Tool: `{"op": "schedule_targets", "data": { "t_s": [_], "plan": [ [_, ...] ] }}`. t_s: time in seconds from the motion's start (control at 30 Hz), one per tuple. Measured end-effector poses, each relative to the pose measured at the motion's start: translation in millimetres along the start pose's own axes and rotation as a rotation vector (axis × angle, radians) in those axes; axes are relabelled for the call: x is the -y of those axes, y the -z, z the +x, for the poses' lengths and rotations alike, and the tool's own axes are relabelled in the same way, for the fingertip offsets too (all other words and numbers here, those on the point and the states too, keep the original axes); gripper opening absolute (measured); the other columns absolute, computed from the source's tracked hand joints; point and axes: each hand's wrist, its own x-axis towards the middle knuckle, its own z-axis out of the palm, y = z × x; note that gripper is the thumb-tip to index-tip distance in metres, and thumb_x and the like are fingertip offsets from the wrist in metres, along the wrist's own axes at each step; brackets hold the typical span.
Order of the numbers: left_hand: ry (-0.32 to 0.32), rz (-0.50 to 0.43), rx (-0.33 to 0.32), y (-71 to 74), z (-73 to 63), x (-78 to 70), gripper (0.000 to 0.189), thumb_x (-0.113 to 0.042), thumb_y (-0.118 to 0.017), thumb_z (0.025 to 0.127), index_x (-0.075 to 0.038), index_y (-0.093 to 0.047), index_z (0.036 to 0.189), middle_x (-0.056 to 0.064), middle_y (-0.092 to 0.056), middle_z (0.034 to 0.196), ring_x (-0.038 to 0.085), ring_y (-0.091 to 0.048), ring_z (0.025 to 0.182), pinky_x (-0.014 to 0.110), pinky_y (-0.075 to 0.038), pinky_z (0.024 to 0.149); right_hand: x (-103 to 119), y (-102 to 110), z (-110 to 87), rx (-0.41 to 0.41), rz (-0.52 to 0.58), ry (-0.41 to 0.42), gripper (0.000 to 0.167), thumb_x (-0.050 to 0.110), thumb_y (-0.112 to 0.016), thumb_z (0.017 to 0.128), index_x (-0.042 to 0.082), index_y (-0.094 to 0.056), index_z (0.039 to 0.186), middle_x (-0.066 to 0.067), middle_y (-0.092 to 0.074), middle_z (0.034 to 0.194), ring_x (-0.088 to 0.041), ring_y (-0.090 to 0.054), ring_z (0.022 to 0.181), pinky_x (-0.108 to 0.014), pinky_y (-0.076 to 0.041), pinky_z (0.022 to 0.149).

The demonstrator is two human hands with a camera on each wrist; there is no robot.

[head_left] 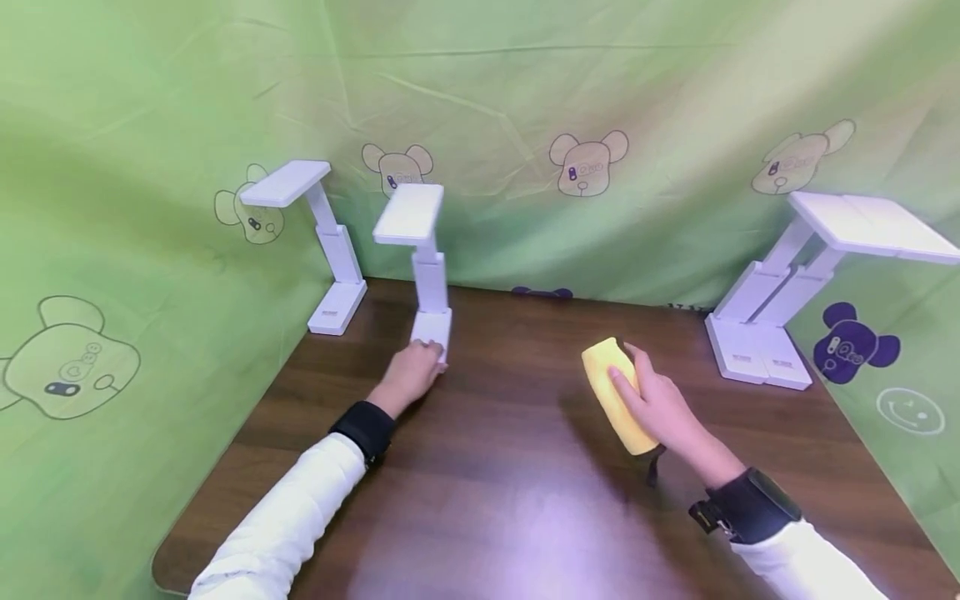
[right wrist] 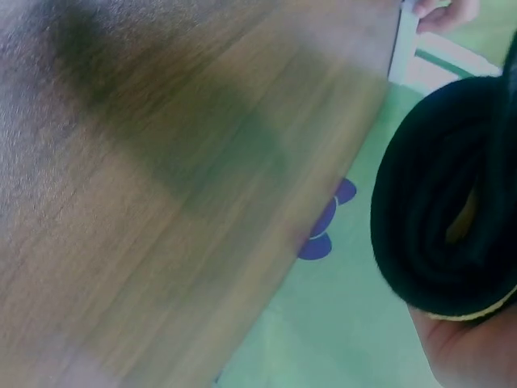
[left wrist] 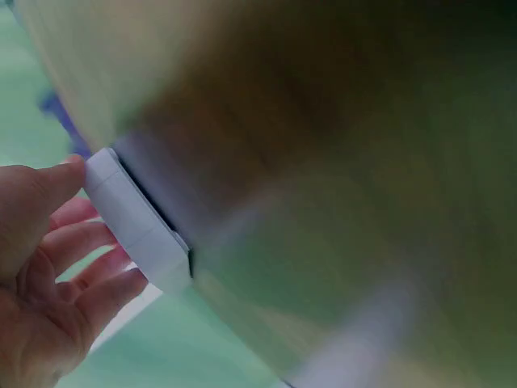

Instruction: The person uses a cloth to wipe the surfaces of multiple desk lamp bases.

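Observation:
My left hand (head_left: pixel 411 372) grips the front of the base of a white desk lamp (head_left: pixel 432 287) standing left of the table's middle. The left wrist view shows the thumb on one side of the white base (left wrist: pixel 133 218) and the fingers on the other. In my right hand (head_left: pixel 670 414) is a rolled yellow cloth (head_left: pixel 617 400), held above the wooden table with the thumb across it. Its dark rolled end (right wrist: pixel 428 210) faces the right wrist camera, and a dark strap hangs from its near end in the head view.
Another white lamp (head_left: pixel 340 254) stands at the back left corner of the wooden table (head_left: pixel 510 433). Two more, a left one (head_left: pixel 738 292) and a right one (head_left: pixel 795 296), stand side by side at the back right. A green curtain (head_left: pixel 495 83) printed with bear heads encloses the table's back and sides.

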Motion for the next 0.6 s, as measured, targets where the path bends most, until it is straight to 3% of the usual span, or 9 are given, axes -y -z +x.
{"op": "schedule_targets", "data": {
  "t_s": [0.13,0.33,0.4,0.5,0.6],
  "plan": [
    [-0.112,0.026,-0.03,-5.8,-2.2,-59.7,0.028,-0.024,-0.076,0.092,-0.001,-0.061,0.093,0.017,-0.066,0.082,0.033,-0.065,0.076,0.046,-0.057,0.058,0,-2,2.0,-0.004,-0.056,0.021,0.064,0.041,-0.047,0.107,-0.006,-0.034,0.15,-0.021,-0.067,0.088,-0.032,-0.064,0.079,-0.051,-0.051,0.07],
    [-0.194,0.118,0.039,-8.4,-7.2,-136.1,0.03,-0.035,-0.072,0.095,-0.005,-0.066,0.1,0.012,-0.07,0.095,0.024,-0.064,0.082,0.036,-0.058,0.059,2,-10,4.3,0.017,-0.095,0.018,0.06,0.044,-0.052,0.105,-0.006,-0.046,0.138,-0.01,-0.061,0.078,-0.023,-0.058,0.064,-0.039,-0.047,0.057],
    [-0.23,0.111,0.064,-7.8,-9.8,-152.9,0.03,-0.035,-0.07,0.096,-0.006,-0.066,0.103,0.012,-0.071,0.101,0.023,-0.064,0.085,0.035,-0.058,0.06,1,-14,5.8,0.027,-0.105,0.015,0.058,0.045,-0.053,0.104,-0.004,-0.048,0.133,-0.007,-0.058,0.074,-0.02,-0.055,0.06,-0.036,-0.046,0.053],
    [-0.276,0.022,0.098,-4.7,-14.6,-166.0,0.027,-0.033,-0.072,0.096,-0.008,-0.066,0.104,0.008,-0.071,0.103,0.022,-0.065,0.089,0.033,-0.058,0.064,0,-20,8.4,0.015,-0.153,0.061,0.052,0.043,-0.057,0.103,-0.005,-0.05,0.125,-0.005,-0.054,0.07,-0.017,-0.051,0.055,-0.033,-0.043,0.048],
    [-0.284,-0.077,0.106,0.6,-19.3,-166.5,0.02,-0.026,-0.078,0.091,-0.009,-0.069,0.098,0.004,-0.07,0.098,0.02,-0.064,0.089,0.032,-0.057,0.069,0,-27,10.8,-0.045,-0.262,0.204,0.045,0.039,-0.064,0.1,-0.001,-0.053,0.117,-0.005,-0.055,0.069,-0.017,-0.05,0.051,-0.034,-0.042,0.043]
  ]
}}
